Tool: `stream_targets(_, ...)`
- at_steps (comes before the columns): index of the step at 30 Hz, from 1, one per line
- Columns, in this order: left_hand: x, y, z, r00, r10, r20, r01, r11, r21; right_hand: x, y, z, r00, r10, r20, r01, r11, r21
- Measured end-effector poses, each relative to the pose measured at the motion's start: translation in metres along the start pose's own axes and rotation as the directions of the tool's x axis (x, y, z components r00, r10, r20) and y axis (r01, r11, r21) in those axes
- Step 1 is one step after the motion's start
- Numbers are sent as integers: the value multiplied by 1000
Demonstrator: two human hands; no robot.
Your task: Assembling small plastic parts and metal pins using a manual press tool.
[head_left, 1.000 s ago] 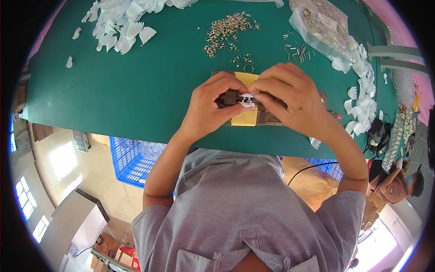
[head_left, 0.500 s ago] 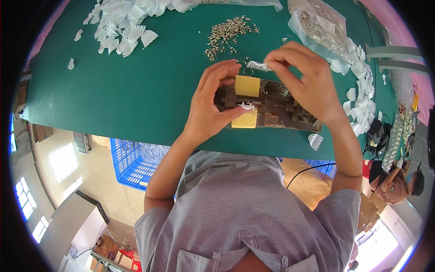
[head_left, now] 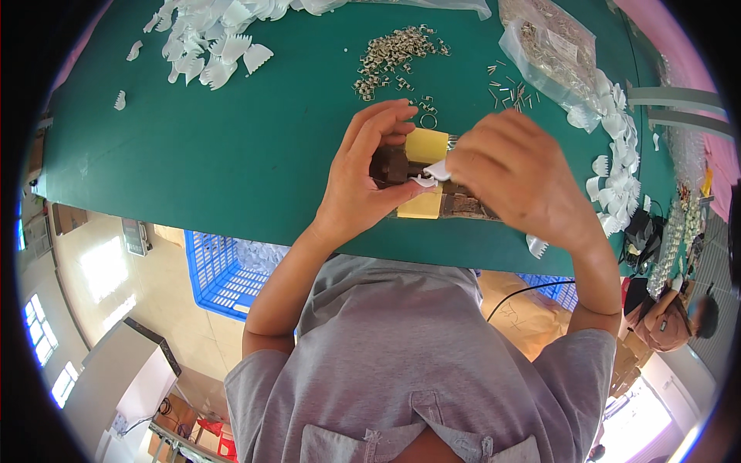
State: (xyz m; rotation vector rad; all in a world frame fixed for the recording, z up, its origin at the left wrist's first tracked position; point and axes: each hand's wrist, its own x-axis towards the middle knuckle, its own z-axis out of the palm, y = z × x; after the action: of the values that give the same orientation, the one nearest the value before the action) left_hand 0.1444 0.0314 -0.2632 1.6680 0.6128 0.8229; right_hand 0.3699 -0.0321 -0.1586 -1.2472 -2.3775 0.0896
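A dark block-like jig (head_left: pixel 465 202) with yellow pads (head_left: pixel 426 144) lies near the table's front edge. My left hand (head_left: pixel 351 170) curls around its left end, its thumb pressing a white toothed claw clip half (head_left: pixel 424 182) against the middle of the jig. Between the fingertips of my right hand (head_left: pixel 529 174) is a second white claw clip half (head_left: pixel 438 170). That one meets, or nearly meets, the first; whether they touch cannot be made out. My right hand covers the jig's right end. Just beyond the jig lies a metal ring (head_left: pixel 428 121).
Small metal springs (head_left: pixel 397 52) are heaped beyond the jig, with loose metal pins (head_left: pixel 519 96) to their right. White clip halves form a pile (head_left: pixel 224 46) at far left and a row (head_left: pixel 615 166) at right. A plastic bag of metal parts (head_left: pixel 552 50) lies far right.
My right hand has come down and nearer with its clip half, bringing it beside the one under my left thumb. The loose pins now show. My left hand keeps its hold.
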Motion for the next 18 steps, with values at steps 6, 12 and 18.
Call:
stream_targets(6, -2, -2, 1, 999, 13, -31, -13, 1000, 13, 1, 3, -5, 992, 110, -55, -115, 990, -85)
stream_targets(12, -1, -3, 3, 998, 30, -52, -29, 999, 26, -3, -12, 34, 930, 367, -17, -356, 913, 199)
stream_targets(18, -7, 1, 4, 995, -94, -23, 92, 993, -67, -2, -20, 48, 926, 374, 51, -374, 895, 244)
